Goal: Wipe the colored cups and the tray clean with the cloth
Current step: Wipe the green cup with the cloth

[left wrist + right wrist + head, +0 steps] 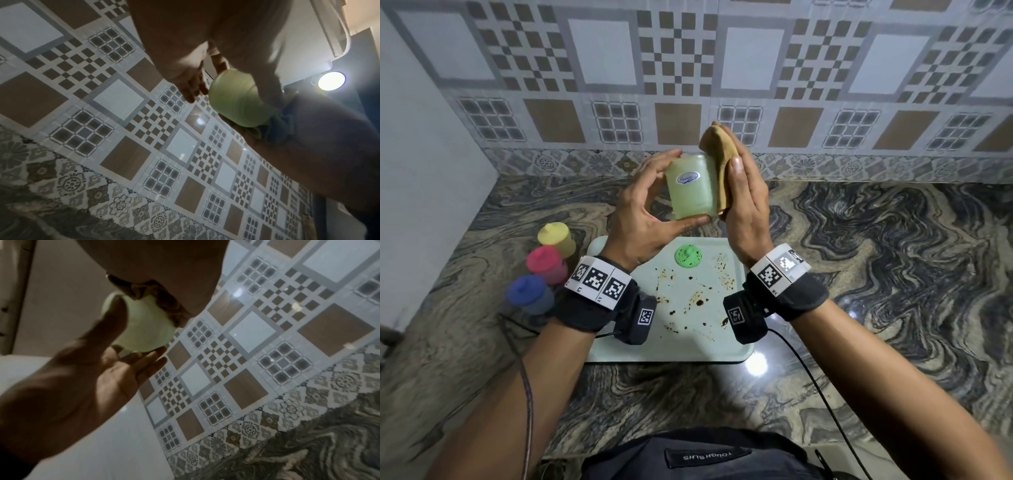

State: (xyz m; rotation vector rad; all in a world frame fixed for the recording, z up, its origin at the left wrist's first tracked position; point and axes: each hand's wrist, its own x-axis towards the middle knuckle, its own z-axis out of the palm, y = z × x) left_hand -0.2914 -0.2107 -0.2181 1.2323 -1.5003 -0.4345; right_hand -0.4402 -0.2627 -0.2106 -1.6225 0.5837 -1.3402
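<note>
My left hand [633, 219] grips a pale green cup [690, 195] in the air above the tray, fingers over its top end and thumb under its base. My right hand [743, 202] holds a folded tan cloth [717, 150] flat against the cup's right side, thumb pinning the cloth. The left wrist view shows the green cup [236, 100] between my fingers [191, 87] and thumb. In the right wrist view the cloth [156, 293] lies on the cup [144, 327]. The pale tray [688, 342] on the counter carries brown stains and a green lid [688, 256].
Yellow [556, 240], pink [544, 263] and blue [529, 294] lidded cups stand in a row on the marble counter [893, 257], left of the tray. A tiled wall rises close behind and a white wall at the left. Wrist cables [808, 370] trail over the counter.
</note>
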